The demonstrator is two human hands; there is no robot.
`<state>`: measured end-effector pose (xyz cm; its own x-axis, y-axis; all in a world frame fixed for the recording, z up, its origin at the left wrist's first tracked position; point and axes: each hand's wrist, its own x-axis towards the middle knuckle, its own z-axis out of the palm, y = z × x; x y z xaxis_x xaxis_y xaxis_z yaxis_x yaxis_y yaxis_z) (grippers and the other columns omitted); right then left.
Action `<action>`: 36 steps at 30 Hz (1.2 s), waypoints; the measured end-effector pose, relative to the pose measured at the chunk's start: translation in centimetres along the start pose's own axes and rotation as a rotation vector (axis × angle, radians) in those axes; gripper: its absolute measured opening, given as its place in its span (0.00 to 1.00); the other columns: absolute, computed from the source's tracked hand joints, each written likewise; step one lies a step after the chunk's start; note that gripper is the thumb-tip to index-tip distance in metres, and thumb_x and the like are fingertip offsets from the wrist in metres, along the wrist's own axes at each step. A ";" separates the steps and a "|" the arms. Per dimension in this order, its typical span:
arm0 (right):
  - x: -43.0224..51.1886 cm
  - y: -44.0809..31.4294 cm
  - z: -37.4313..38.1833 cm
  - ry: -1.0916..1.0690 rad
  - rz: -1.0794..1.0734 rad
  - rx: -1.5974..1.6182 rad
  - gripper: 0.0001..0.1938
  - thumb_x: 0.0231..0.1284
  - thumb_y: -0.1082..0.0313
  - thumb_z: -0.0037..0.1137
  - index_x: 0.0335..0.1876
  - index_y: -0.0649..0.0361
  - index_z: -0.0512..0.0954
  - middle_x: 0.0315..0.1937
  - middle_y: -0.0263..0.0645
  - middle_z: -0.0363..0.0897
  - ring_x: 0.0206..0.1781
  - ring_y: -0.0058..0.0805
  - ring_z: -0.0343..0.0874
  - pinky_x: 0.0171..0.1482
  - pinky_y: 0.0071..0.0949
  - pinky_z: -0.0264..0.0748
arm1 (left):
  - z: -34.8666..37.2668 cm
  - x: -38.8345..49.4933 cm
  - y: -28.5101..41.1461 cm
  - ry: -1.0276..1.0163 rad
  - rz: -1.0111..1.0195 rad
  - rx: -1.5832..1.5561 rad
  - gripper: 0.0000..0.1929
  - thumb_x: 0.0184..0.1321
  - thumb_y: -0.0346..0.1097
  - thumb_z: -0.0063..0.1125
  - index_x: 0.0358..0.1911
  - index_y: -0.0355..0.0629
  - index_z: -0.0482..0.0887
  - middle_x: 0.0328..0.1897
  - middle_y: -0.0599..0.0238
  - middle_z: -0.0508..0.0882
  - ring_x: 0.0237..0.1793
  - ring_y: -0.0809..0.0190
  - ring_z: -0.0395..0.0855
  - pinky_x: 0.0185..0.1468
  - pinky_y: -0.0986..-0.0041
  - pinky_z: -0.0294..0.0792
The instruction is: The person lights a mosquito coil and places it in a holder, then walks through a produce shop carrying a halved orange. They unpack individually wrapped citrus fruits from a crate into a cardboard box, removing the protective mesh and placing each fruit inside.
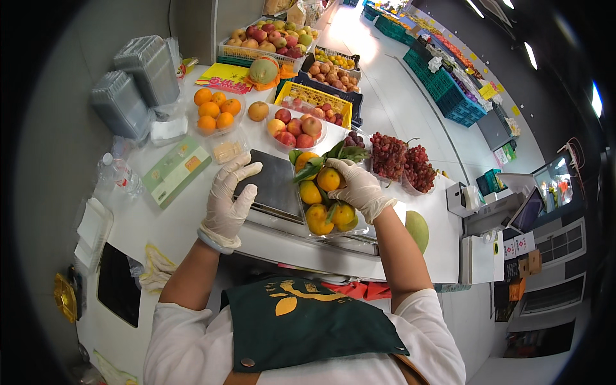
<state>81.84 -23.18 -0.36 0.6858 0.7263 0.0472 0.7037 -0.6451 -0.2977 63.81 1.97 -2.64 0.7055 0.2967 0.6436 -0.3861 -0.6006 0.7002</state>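
Note:
My right hand (360,188), in a thin whitish glove, has its fingers around a leafy mandarin (328,179) at the top right of a clear plastic tray (304,217). Several more yellow-orange mandarins (318,219) lie in that tray, some with green leaves (342,151) attached. The tray rests at the right part of a dark flat plate (273,185) on the counter. My left hand (228,199), gloved as well, hovers at the plate's left side. Its fingers are apart and hold nothing. Whether the gripped mandarin touches the others is hard to tell.
Beyond the plate stand tubs of oranges (209,109) and red-yellow fruit (287,140), with red grapes (388,155) to the right. A tissue box (176,172), a water bottle (126,177) and stacked clear containers (147,70) are on the left. A green mango (417,231) lies right of my forearm.

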 end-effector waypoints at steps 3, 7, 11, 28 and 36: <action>-0.4 0.1 -0.8 0.015 0.093 0.456 0.36 0.46 0.63 0.73 0.66 0.52 0.69 0.55 0.40 0.76 0.55 0.32 0.77 0.58 0.28 0.73 | 0.0 0.1 0.7 -0.026 -0.017 0.005 0.15 0.59 0.34 0.57 0.50 0.42 0.83 0.59 0.57 0.77 0.62 0.54 0.72 0.68 0.64 0.61; -2.0 -1.2 -3.2 0.150 0.332 1.201 0.26 0.64 0.48 0.57 0.58 0.61 0.74 0.37 0.34 0.80 0.30 0.18 0.77 0.34 0.15 0.71 | 1.1 0.9 2.0 -0.061 -0.017 -0.084 0.14 0.58 0.31 0.57 0.49 0.41 0.83 0.56 0.56 0.79 0.59 0.53 0.75 0.66 0.64 0.63; -4.4 -4.7 -4.1 0.088 0.161 1.356 0.23 0.70 0.45 0.46 0.52 0.58 0.75 0.32 0.29 0.78 0.23 0.13 0.72 0.28 0.13 0.64 | 4.5 1.7 4.3 -0.318 -0.291 -0.599 0.26 0.66 0.40 0.56 0.66 0.39 0.68 0.58 0.58 0.78 0.57 0.65 0.75 0.60 0.74 0.67; -10.7 -9.5 -0.1 0.283 -0.088 0.477 0.30 0.54 0.64 0.64 0.64 0.61 0.69 0.45 0.49 0.79 0.41 0.39 0.83 0.43 0.30 0.79 | 4.6 -2.9 6.8 -0.399 -0.067 -0.146 0.33 0.63 0.48 0.60 0.66 0.38 0.67 0.69 0.49 0.66 0.68 0.52 0.67 0.68 0.66 0.61; -11.4 -11.2 1.4 0.159 -0.073 0.466 0.30 0.52 0.62 0.61 0.61 0.64 0.67 0.44 0.51 0.79 0.45 0.49 0.80 0.46 0.38 0.78 | 2.8 -5.2 8.5 -0.429 -0.239 -0.127 0.33 0.60 0.46 0.64 0.65 0.37 0.69 0.62 0.51 0.75 0.61 0.53 0.75 0.64 0.67 0.66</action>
<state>65.93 -23.88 1.06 0.6832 0.6970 0.2178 0.6178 -0.3927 -0.6813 58.52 -6.77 -0.87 0.9533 0.0669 0.2946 -0.2347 -0.4502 0.8616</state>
